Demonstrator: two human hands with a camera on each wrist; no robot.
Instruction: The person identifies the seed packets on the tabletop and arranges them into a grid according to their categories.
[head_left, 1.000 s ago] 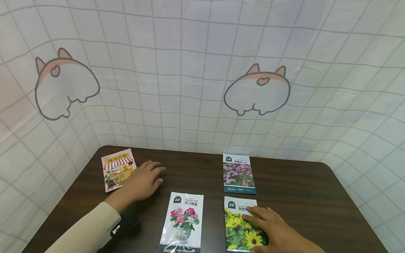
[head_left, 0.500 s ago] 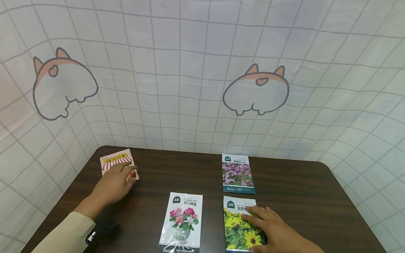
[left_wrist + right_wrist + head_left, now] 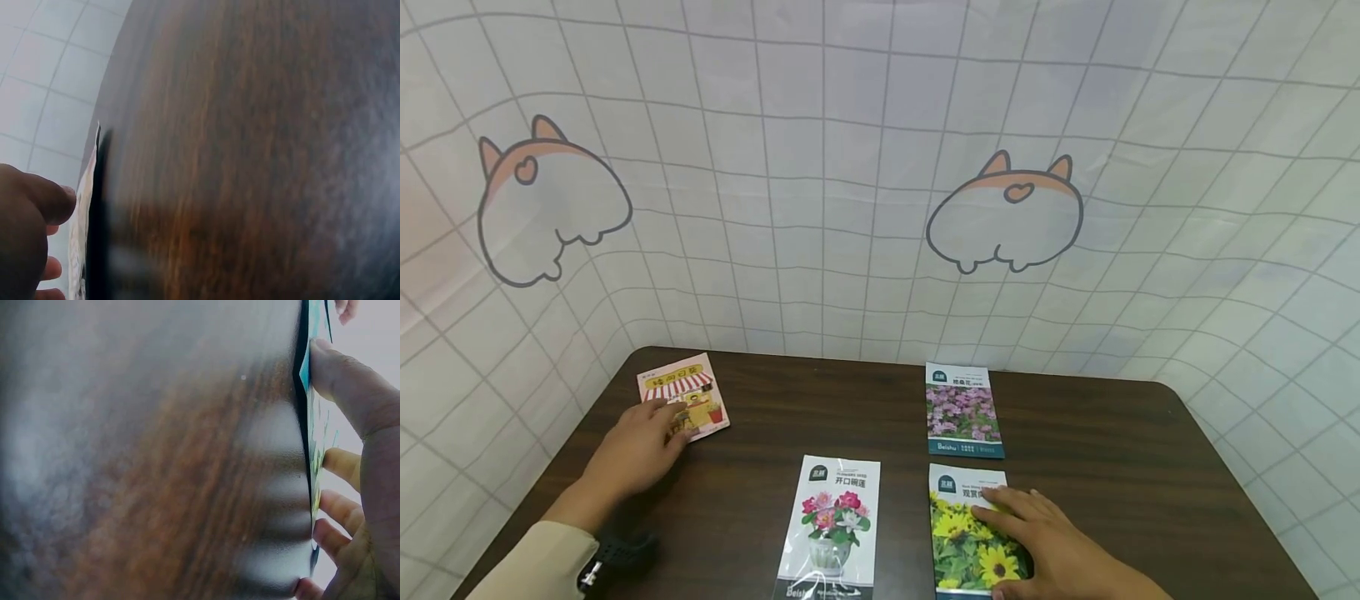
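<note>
In the head view my left hand rests over the lower left part of a pink seed packet with a striped awning and shop picture. Its fingertips lie at the packet's face. The left wrist view has the thumb beside this packet, seen edge-on. My right hand lies with spread fingers on a seed packet of yellow flowers, covering its right side. In the right wrist view the thumb and fingers touch that packet's face. It lies flat on the table.
A white seed packet with a potted pink flower lies between the hands. Beyond the yellow packet is a purple-flower seed packet near the back edge. The dark wooden table meets a white grid-patterned curtain with cartoon animals.
My left hand has moved left and back toward me, from the pink packet's right side across it to its lower left. The right hand and the packets look unmoved.
</note>
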